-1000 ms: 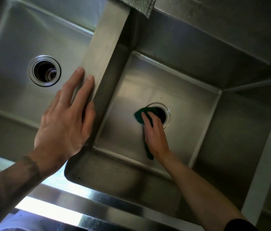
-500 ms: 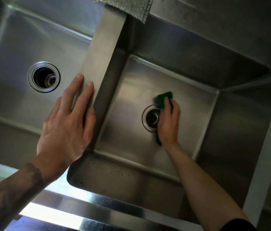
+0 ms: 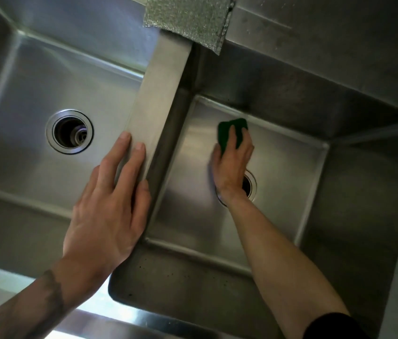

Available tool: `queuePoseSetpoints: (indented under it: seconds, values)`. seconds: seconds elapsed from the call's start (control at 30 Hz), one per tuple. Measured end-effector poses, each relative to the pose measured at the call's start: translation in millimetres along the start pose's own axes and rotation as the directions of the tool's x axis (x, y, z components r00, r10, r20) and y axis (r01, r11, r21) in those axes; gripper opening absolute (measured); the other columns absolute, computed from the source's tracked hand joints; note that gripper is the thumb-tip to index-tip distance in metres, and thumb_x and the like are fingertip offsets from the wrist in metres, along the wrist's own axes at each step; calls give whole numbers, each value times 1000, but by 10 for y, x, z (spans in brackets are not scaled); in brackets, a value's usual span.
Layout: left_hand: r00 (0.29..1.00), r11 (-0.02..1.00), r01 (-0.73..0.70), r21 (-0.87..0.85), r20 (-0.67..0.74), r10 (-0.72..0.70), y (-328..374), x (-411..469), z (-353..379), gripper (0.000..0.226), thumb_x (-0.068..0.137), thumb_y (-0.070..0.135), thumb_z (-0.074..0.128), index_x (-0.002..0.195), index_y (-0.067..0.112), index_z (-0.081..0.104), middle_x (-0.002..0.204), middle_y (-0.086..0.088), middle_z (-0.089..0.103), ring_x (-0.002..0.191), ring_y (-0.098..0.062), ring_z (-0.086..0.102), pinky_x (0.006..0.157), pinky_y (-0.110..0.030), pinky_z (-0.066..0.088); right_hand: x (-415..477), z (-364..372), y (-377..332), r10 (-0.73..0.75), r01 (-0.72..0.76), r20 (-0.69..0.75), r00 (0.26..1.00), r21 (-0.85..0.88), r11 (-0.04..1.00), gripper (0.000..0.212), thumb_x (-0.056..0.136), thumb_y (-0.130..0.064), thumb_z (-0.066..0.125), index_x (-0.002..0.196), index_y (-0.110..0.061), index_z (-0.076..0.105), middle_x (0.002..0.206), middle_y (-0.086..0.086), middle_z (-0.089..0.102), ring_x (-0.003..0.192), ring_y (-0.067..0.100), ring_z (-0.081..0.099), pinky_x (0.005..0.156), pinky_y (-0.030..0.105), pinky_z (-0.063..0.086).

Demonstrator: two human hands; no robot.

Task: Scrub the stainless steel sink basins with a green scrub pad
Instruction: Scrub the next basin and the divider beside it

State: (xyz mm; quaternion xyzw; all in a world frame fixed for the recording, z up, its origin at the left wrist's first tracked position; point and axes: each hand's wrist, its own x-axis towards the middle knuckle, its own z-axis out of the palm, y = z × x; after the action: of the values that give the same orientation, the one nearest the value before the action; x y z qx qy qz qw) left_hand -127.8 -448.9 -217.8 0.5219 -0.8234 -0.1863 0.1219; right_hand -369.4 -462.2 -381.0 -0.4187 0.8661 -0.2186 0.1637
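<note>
A green scrub pad [image 3: 228,135] lies flat on the floor of the right basin [image 3: 288,167], near its far wall. My right hand [image 3: 232,165] presses on the pad with straight fingers, the wrist covering most of that basin's drain [image 3: 250,185]. My left hand [image 3: 110,206] rests flat on the steel divider [image 3: 161,99] between the two basins, fingers extended. The left basin [image 3: 21,94] has an open round drain [image 3: 69,131] and nothing in it.
A grey textured cloth [image 3: 188,18] hangs over the far end of the divider. Dark specks dot the near wall of the right basin [image 3: 181,272]. The bright front rim [image 3: 90,307] of the sink runs along the bottom.
My right hand has pushed the pad from beside the drain toward the far wall of the right basin. My left hand has stayed on the divider.
</note>
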Motion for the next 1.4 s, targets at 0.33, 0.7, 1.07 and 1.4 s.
queuePoseSetpoints:
  seconds: [0.33,0.7,1.07,1.4]
  values:
    - [998,1000,9,-20,-67,-10,0,351,21,41,108,31,53,147,19,53,154,-9,37,111,-38,62,76,-46,58,225,281,-909,159,-289,261,952,592,752,55,104,-14,60,154,-8,39,152,12,45,139,23,45,105,5,31]
    - [998,999,-24,24,-54,26,-11,335,47,44,109,32,47,149,17,52,154,-14,40,116,-35,59,73,-48,62,324,22,-1421,312,-189,-8,950,780,597,38,103,-34,60,139,-21,62,133,-2,67,125,12,60,106,26,46]
    - [999,1000,-23,7,-48,24,10,358,12,43,110,30,43,148,13,55,154,-17,40,115,-39,64,76,-49,64,279,-98,-1510,263,-301,173,949,749,591,50,104,-49,39,147,-26,53,125,-5,52,118,-3,51,99,10,36]
    - [999,1000,-16,5,-44,16,2,358,40,43,109,29,46,149,15,53,155,-15,40,117,-39,64,77,-51,64,282,-133,-1556,292,-332,193,937,753,569,39,108,-37,47,145,-27,58,132,2,53,129,15,52,111,30,41]
